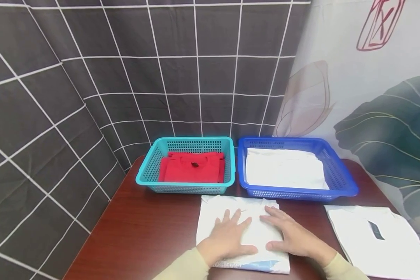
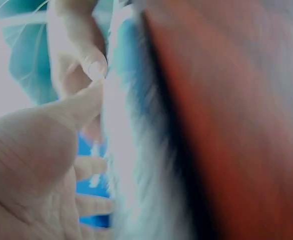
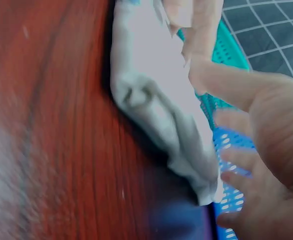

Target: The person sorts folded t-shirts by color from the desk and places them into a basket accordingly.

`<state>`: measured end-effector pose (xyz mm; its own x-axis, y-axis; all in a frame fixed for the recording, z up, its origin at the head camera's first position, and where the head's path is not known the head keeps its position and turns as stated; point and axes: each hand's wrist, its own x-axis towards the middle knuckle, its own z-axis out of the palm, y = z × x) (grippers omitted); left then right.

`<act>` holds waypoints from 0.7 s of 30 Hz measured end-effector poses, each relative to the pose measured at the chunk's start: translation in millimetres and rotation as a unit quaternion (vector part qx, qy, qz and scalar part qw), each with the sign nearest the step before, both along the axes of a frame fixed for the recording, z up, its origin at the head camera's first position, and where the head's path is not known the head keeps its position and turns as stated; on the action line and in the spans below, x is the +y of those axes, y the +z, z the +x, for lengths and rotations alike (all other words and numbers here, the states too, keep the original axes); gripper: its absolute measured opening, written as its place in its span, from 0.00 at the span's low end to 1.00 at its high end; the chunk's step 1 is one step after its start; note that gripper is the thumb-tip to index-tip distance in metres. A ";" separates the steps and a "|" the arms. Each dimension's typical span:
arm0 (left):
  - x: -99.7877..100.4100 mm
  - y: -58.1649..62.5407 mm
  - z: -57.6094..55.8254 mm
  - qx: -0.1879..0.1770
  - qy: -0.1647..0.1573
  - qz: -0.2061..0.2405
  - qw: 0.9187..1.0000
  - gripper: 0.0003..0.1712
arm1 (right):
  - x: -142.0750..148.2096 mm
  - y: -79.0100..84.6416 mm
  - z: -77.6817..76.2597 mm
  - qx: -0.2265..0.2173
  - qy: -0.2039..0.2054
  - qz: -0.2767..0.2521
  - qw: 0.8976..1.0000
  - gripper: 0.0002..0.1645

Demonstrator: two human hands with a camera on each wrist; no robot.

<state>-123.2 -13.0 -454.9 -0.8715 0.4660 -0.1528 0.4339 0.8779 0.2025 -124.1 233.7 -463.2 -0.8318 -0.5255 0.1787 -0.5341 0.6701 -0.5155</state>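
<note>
A folded white T-shirt (image 1: 245, 206) with some print along its near edge lies flat on the table in front of the baskets. My left hand (image 1: 227, 237) rests on its left half, fingers spread and straight. On the right half lies my right hand (image 1: 290, 233), its fingers also extended and pointing inward. Both wrist views show the shirt edge-on, the left hand (image 2: 41, 160) and the right hand (image 3: 271, 150) each laid against its upper face. Motion blurs part of the left wrist view.
A teal basket (image 1: 145, 171) holding folded red shirts (image 1: 196, 169) stands at the back. Beside it is a blue basket (image 1: 339, 171) with folded white shirts (image 1: 283, 167). Another white shirt (image 1: 381, 245) with a dark label lies on the table's right side. A grid-patterned curtain (image 1: 175, 77) hangs behind.
</note>
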 end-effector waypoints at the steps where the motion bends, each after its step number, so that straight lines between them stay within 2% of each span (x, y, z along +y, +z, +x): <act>1: -9.6 3.5 -1.9 -0.003 0.005 0.017 1.000 0.48 | -0.4 2.0 0.8 0.004 -0.022 -0.006 1.000 0.42; 4: -42.6 13.2 -8.2 -0.002 0.039 0.061 0.997 0.46 | 1.4 9.2 3.3 0.001 -0.100 -0.012 0.995 0.38; 7: -75.0 17.9 -12.5 0.005 0.086 0.083 0.993 0.45 | 6.7 15.6 5.5 -0.034 -0.155 -0.011 0.987 0.40; 11: -104.2 16.1 -12.0 -0.007 0.117 0.101 0.988 0.44 | 11.4 19.0 6.7 -0.101 -0.184 -0.022 0.978 0.43; 14: -112.2 12.2 -9.6 -0.024 0.108 0.133 0.985 0.44 | 10.4 17.5 6.3 -0.168 -0.193 -0.070 0.964 0.42; 15: -112.5 10.8 -9.0 -0.029 0.102 0.149 0.983 0.43 | 9.1 16.5 6.0 -0.200 -0.193 -0.102 0.955 0.42; 17: -110.2 7.5 -8.1 -0.042 0.096 0.185 0.977 0.43 | 6.3 13.6 4.9 -0.269 -0.190 -0.176 0.928 0.42; 19: -105.6 3.8 -7.3 -0.069 0.107 0.229 0.965 0.44 | 3.8 9.6 4.1 -0.338 -0.181 -0.255 0.888 0.43; 21: -100.2 1.3 -6.4 -0.099 0.131 0.278 0.946 0.45 | 2.4 5.6 3.5 -0.395 -0.161 -0.322 0.845 0.44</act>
<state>-129.5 -113.2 -453.7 -0.9479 0.2951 -0.1202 0.1217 0.6839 0.7194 -120.7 236.1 -457.6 -0.9066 -0.2543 -0.3368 0.3043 0.1591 -0.9392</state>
